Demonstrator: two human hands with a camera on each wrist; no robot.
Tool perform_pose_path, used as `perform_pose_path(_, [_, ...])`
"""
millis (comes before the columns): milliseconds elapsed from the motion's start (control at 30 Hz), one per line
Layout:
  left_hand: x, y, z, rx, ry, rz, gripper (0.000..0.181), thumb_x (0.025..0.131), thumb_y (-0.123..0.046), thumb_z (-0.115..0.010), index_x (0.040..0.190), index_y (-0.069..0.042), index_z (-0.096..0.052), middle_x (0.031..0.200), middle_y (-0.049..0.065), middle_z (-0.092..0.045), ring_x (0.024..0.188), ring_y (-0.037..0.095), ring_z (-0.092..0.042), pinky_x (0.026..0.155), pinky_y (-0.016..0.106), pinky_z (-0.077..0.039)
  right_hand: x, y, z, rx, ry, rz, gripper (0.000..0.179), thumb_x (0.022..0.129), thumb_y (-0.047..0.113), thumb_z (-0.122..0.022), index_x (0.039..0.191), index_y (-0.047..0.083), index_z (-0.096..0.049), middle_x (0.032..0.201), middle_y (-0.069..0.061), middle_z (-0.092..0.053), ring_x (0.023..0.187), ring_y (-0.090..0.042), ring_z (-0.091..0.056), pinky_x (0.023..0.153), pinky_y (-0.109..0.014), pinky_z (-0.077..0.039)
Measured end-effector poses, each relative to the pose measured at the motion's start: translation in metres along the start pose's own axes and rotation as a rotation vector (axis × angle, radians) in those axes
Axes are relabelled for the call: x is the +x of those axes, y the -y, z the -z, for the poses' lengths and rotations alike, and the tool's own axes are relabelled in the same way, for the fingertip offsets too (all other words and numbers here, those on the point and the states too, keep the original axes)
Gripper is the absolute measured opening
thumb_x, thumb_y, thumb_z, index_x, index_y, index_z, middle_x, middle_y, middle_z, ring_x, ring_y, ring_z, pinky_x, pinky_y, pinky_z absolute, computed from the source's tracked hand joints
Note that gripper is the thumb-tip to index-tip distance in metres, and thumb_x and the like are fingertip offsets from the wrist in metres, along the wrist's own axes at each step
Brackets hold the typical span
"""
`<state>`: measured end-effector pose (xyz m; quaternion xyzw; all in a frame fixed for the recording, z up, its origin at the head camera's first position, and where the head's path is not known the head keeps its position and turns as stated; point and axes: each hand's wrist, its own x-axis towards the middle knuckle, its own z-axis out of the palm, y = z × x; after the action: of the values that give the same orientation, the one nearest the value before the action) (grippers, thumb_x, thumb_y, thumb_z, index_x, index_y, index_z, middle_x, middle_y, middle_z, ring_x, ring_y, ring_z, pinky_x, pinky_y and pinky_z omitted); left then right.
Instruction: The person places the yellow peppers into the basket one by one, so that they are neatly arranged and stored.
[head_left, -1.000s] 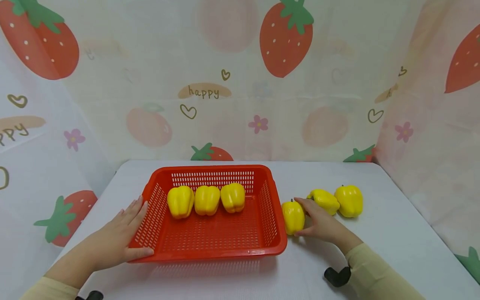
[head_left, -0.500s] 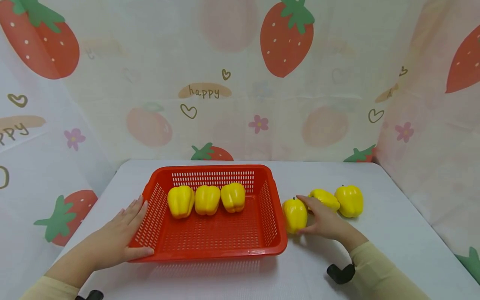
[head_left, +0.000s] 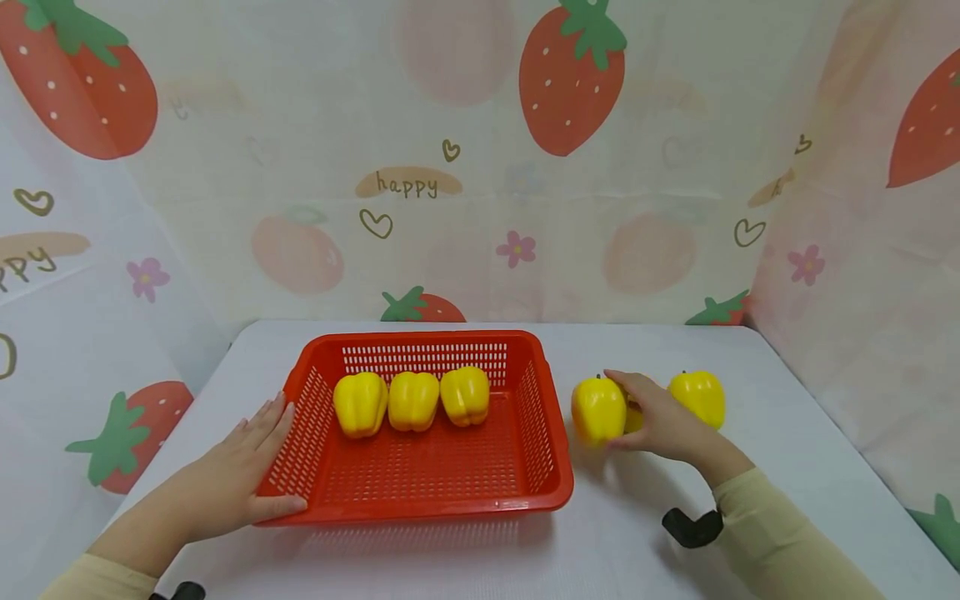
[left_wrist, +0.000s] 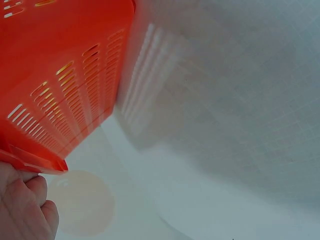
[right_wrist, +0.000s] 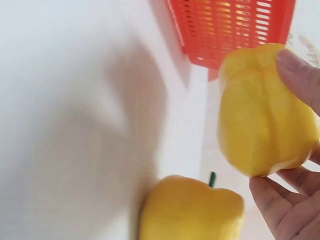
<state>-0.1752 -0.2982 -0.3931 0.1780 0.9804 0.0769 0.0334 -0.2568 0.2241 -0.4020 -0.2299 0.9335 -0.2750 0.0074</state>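
Note:
My right hand [head_left: 667, 421] holds a yellow bell pepper [head_left: 598, 411] between thumb and fingers, just right of the red basket [head_left: 420, 506]. In the right wrist view this bell pepper [right_wrist: 265, 112] is raised off the table, the thumb on one side and fingertips on the other. Inside the basket, three yellow bell peppers [head_left: 414, 402] stand in a row towards the back. My left hand [head_left: 225, 479] rests on the basket's left rim, its fingers straight and the thumb over the near corner. The left wrist view shows that hand [left_wrist: 25, 205] against the rim.
Behind my right hand lies another yellow bell pepper [head_left: 633, 418], mostly hidden. One more bell pepper [head_left: 699, 398] stands farther right on the white table [head_left: 480, 562]. A strawberry-patterned cloth [head_left: 315, 108] hangs behind and at both sides.
My right hand has lifted the bell pepper from beside the basket, up and slightly right. It now covers most of the pepper behind. The left hand and basket stay put.

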Motion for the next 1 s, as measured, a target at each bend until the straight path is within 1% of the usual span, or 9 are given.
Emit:
perform_pose_path(200, [0.001,0.002,-0.003,0.010,0.006,0.010,0.116,0.066,-0.077,-0.053,0.146,-0.003,-0.013,0.150,0.019,-0.013,0.135,0.037,-0.015,0.104,0.058,-0.022,0.003,0.003,0.014,0.015,0.022,-0.026,0.096,0.066,0.037,-0.081,0.141,0.006,-0.030,0.138,-0.015,-0.038,0.122,-0.032,-0.041,0.098,-0.049,-0.039])
perform_pose_path(300, [0.000,0.002,-0.004,0.011,0.006,0.011,0.117,0.065,-0.078,-0.052,0.146,-0.003,-0.013,0.150,0.019,-0.013,0.135,0.038,-0.015,0.104,0.058,-0.022,0.005,0.005,0.021,0.034,0.025,-0.028,0.096,0.067,0.035,-0.081,0.142,0.005,-0.029,0.139,-0.016,-0.037,0.122,-0.033,-0.041,0.098,-0.050,-0.038])
perform_pose_path(433, [0.000,0.002,-0.003,0.003,0.006,0.012,0.116,0.065,-0.077,-0.053,0.146,-0.003,-0.013,0.150,0.019,-0.013,0.135,0.037,-0.014,0.105,0.058,-0.020,0.008,0.006,0.031,0.067,0.024,-0.009,0.097,0.067,0.035,-0.081,0.142,0.004,-0.027,0.139,-0.017,-0.036,0.123,-0.034,-0.039,0.098,-0.050,-0.037])
perform_pose_path(600, [0.000,0.001,-0.002,-0.006,0.008,0.009,0.115,0.067,-0.074,-0.056,0.146,-0.003,-0.013,0.150,0.019,-0.012,0.136,0.037,-0.013,0.105,0.057,-0.019,0.011,0.009,0.036,0.083,0.032,-0.009,0.098,0.067,0.035,-0.081,0.142,0.005,-0.027,0.139,-0.015,-0.035,0.124,-0.033,-0.038,0.098,-0.049,-0.037])
perform_pose_path(733, [0.000,0.001,-0.002,0.000,0.008,0.009,0.115,0.066,-0.074,-0.056,0.146,-0.002,-0.013,0.150,0.019,-0.012,0.136,0.037,-0.013,0.105,0.058,-0.020,0.015,0.015,0.039,0.072,0.038,-0.003,0.098,0.066,0.036,-0.081,0.142,0.006,-0.027,0.139,-0.013,-0.036,0.123,-0.031,-0.039,0.098,-0.049,-0.038])
perform_pose_path(1000, [0.000,0.000,-0.001,0.007,0.008,0.005,0.115,0.067,-0.075,-0.055,0.146,-0.002,-0.013,0.150,0.020,-0.012,0.136,0.038,-0.013,0.105,0.058,-0.020,0.025,0.028,0.048,0.033,0.045,0.043,0.096,0.066,0.038,-0.080,0.142,0.008,-0.029,0.139,-0.010,-0.037,0.122,-0.028,-0.040,0.097,-0.046,-0.040])
